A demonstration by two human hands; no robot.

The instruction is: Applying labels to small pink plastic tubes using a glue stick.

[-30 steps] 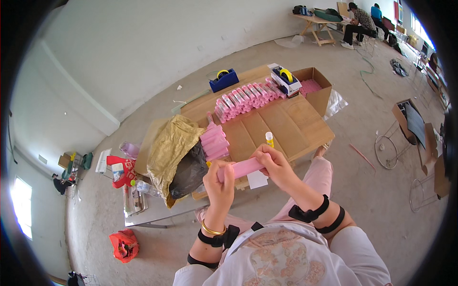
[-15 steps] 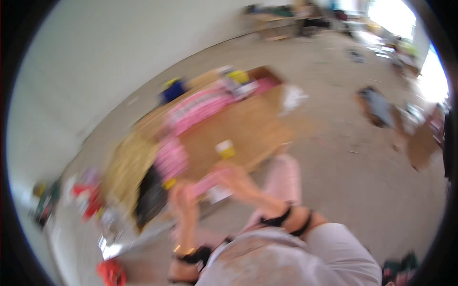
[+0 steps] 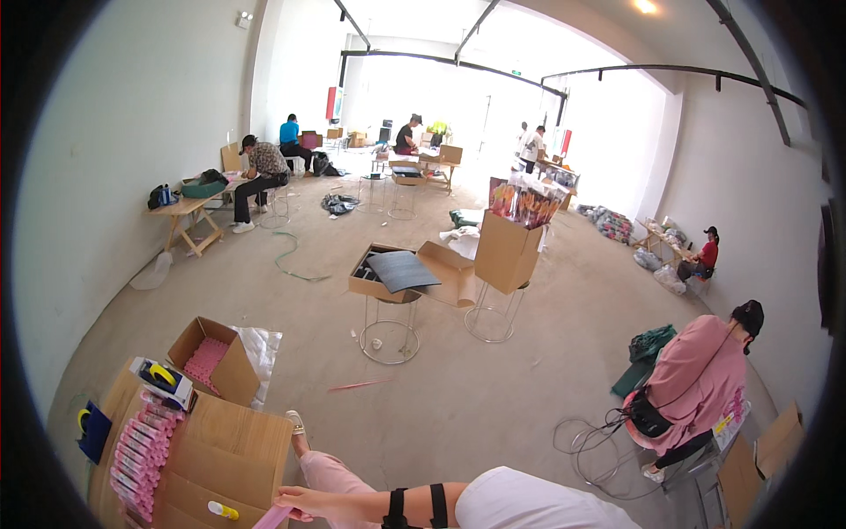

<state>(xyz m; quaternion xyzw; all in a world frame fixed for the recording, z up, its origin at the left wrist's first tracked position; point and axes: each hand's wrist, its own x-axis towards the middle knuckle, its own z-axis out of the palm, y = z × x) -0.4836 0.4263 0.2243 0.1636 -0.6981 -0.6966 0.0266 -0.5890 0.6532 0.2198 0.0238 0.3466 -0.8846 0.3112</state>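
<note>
My right hand [image 3: 304, 502] reaches in from the lower edge, fingers closed on a flat pink strip [image 3: 272, 517] that is partly cut off by the frame. Outside this view is my left hand. Just left of the strip, a small white-and-yellow cylinder [image 3: 223, 510] lies on a cardboard-covered table [image 3: 238, 441]. Further left runs a row of stacked pink packets [image 3: 141, 458] with white labels. Beyond them are a blue tape dispenser [image 3: 93, 432] and a roll of yellow tape [image 3: 162, 374] on a blue-and-white box.
An open carton [image 3: 233, 370] of pink pieces stands past the table. Round wire-legged stools hold an open box [image 3: 374, 269] and a tall carton [image 3: 507, 251]. A person in pink [image 3: 696, 379] sits at right near loose cables [image 3: 586, 445]. Several others work farther off.
The view has swung up and to the right, from the table to the wide room. My left hand has gone out of view; my right is now at the lower edge.
</note>
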